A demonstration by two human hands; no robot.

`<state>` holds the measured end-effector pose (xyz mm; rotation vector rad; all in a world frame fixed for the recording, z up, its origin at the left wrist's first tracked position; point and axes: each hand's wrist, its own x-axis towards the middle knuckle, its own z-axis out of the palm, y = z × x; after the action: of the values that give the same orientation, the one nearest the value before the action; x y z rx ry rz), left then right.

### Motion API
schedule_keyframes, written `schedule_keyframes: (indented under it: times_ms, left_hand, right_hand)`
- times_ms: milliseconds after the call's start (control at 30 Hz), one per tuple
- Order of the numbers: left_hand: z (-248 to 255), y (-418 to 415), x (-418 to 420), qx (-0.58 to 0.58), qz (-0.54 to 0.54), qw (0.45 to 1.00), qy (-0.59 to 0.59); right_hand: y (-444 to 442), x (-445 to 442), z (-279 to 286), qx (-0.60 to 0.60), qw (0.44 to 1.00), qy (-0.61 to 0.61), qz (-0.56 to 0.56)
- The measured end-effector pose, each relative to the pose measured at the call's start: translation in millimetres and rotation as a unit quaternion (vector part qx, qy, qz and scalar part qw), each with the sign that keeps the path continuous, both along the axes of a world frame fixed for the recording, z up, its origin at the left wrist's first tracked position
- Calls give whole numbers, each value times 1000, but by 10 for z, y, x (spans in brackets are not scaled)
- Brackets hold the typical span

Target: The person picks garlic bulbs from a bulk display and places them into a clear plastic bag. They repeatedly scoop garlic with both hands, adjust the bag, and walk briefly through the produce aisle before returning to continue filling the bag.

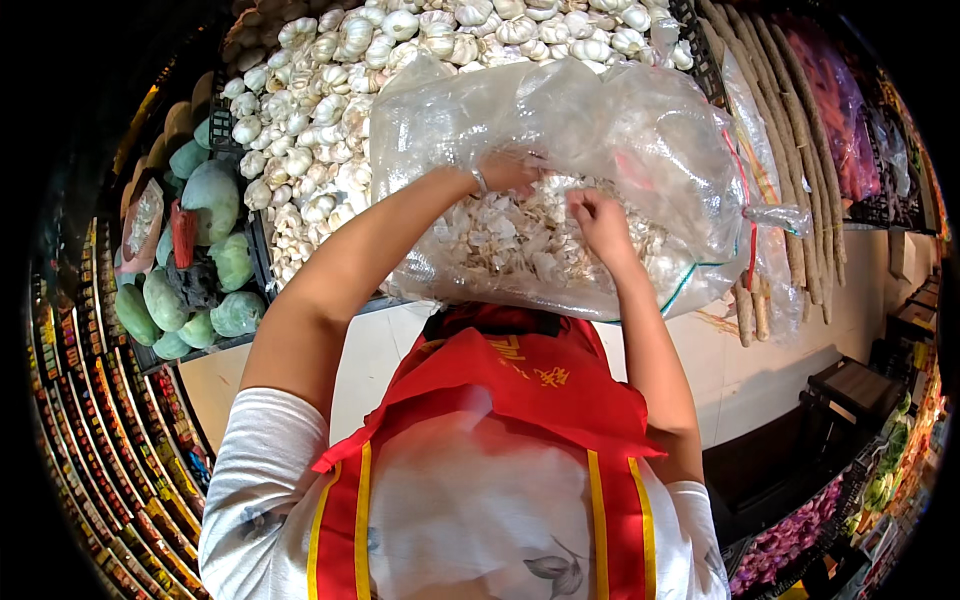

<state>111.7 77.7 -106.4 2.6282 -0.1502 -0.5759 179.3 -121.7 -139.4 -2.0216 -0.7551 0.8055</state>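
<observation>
A large clear plastic bag (pixel 450 112) lies across a heap of white garlic bulbs (pixel 330 105). Loose papery garlic skins (pixel 517 232) fill its opening. Over the skins at the back is my left hand (pixel 514 171), blurred, with a band on the wrist; whether its fingers hold anything cannot be told. My right hand (pixel 600 217) is at the right side of the skins, fingers curled; its fingertips touch or hover just above them, and what they may hold is hidden. The bag's right end is gathered into a twisted knot, with red ties beside it.
Green winter melons (pixel 214 199) sit in a black crate at the left, with a red-handled thing among them. Long brown roots (pixel 795 150), probably yams, lie at the right, beside a pink bag (pixel 840 120). A dark stool (pixel 855 386) stands on the pale floor. Packed shelves line the far left.
</observation>
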Motion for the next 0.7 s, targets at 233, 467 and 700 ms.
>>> schedule_keyframes:
  times_ms: [233,467,700]
  left_hand:
    - [977,-148,-446,-117,203,971,-43]
    - [1296,395,-1563,-487,434,748,-119]
    - [197,1232,-2865,-189,626,740,-156]
  right_hand:
    - [426,-572,-237,19,985,-157,-63]
    - [368,-320,-505,-13,977,-200,71]
    - [147,-191,-382,113,981,135,-77]
